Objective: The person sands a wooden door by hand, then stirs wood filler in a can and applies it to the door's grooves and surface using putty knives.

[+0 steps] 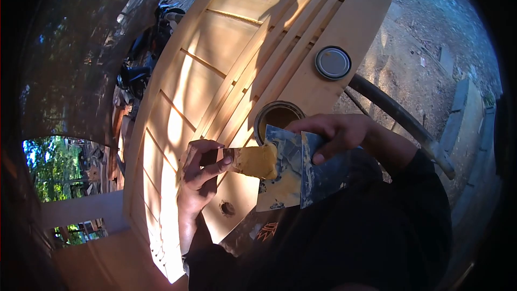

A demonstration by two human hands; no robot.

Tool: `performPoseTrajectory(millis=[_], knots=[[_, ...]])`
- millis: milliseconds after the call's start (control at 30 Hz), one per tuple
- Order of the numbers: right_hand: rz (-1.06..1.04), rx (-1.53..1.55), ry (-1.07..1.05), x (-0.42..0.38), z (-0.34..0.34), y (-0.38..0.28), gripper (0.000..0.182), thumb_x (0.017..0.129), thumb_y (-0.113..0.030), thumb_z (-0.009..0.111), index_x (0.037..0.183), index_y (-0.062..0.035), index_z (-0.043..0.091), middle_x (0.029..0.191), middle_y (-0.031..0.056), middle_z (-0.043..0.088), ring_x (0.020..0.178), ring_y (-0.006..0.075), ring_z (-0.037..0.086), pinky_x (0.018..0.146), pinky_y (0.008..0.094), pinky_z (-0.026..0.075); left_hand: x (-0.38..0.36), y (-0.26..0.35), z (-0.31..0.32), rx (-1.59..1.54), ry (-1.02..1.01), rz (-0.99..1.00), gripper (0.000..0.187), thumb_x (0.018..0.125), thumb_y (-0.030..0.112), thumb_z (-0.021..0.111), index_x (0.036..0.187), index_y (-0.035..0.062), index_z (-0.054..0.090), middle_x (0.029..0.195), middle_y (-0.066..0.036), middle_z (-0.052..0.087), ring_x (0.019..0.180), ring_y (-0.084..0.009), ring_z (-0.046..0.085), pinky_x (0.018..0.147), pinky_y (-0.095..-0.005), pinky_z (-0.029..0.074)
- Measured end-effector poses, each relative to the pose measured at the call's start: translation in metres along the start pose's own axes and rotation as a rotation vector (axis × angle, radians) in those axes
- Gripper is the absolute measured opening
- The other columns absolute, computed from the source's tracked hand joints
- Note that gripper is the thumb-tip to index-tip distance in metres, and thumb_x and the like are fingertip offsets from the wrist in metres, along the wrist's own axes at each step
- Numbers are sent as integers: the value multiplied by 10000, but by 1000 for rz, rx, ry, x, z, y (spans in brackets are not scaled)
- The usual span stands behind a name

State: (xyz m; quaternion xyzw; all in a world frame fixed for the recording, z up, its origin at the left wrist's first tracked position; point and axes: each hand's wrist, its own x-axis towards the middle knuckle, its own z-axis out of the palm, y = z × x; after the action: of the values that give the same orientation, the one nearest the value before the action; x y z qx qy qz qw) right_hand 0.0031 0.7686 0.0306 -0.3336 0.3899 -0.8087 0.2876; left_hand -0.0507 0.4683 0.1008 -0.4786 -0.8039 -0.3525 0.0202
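Observation:
My left hand (200, 175) pinches a putty knife (230, 159) whose end is thickly coated with yellow-tan putty (254, 161). My right hand (344, 132) grips a wide flat scraper (323, 175), its thumb on the near face. Putty smears and dark marks cover the scraper's blade. The loaded putty knife meets the scraper's left edge in this view. Just beyond both tools stands an open can (280, 109) with brownish contents, partly hidden behind the scraper and my right hand. Under it lies a wooden door panel (215, 43) with grooves and long slats.
A round can lid (333, 63) lies on the panel beyond the can. Near my left wrist, the panel has a round hole (227, 208). A dark pipe (404, 113) sticks out to the right, above dirt ground. Planks (463, 118) lie at far right; a motorcycle (142, 54) stands at left.

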Motion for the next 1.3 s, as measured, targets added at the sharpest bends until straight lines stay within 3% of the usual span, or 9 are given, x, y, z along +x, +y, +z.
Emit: performPoseTrajectory(millis=[167, 367, 467, 867, 1100, 1300], knots=[[9, 31, -31, 2, 1, 2, 594, 814, 54, 579, 1344, 28, 313, 1226, 112, 524, 1142, 158, 492, 971, 308, 401, -1, 3, -7, 51, -17, 16, 482, 603, -173, 635, 957, 151, 682, 1009, -115, 585, 917, -265, 563, 697, -319, 505], [16, 106, -17, 2, 2, 5, 619, 805, 55, 589, 1346, 77, 291, 1212, 143, 535, 1118, 171, 518, 964, 309, 403, -3, 3, -13, 8, -52, 10, 609, 503, -179, 601, 1004, 156, 683, 1043, -131, 565, 939, -283, 550, 740, -334, 511], [1, 103, -38, 2, 1, 9, 593, 807, 56, 586, 1338, 26, 324, 1210, 103, 528, 1137, 157, 490, 968, 306, 403, -5, 3, -18, 7, -89, -1, 639, 477, -177, 592, 1017, 153, 681, 1060, -138, 551, 959, -290, 541, 762, -337, 513], [31, 77, -48, -1, -5, 12, 582, 813, 44, 588, 1333, 26, 326, 1195, 107, 535, 1126, 158, 505, 962, 303, 410, 7, 16, -32, 94, -173, 0, 624, 473, -165, 570, 1016, 124, 680, 1031, -136, 539, 954, -288, 523, 738, -334, 519], [19, 65, 13, -5, -4, 9, 595, 808, 53, 587, 1335, 69, 310, 1206, 152, 540, 1110, 185, 532, 953, 317, 425, 12, 17, -37, 209, -236, 42, 620, 439, -100, 600, 1013, 121, 680, 1034, -138, 544, 939, -292, 518, 732, -361, 468], [12, 92, 9, -9, -4, 7, 612, 811, 59, 580, 1351, 53, 293, 1221, 141, 526, 1126, 180, 513, 966, 317, 413, 12, 19, -34, 184, -165, 36, 565, 537, -168, 606, 1008, 136, 681, 1004, -123, 547, 884, -268, 529, 697, -347, 472]])
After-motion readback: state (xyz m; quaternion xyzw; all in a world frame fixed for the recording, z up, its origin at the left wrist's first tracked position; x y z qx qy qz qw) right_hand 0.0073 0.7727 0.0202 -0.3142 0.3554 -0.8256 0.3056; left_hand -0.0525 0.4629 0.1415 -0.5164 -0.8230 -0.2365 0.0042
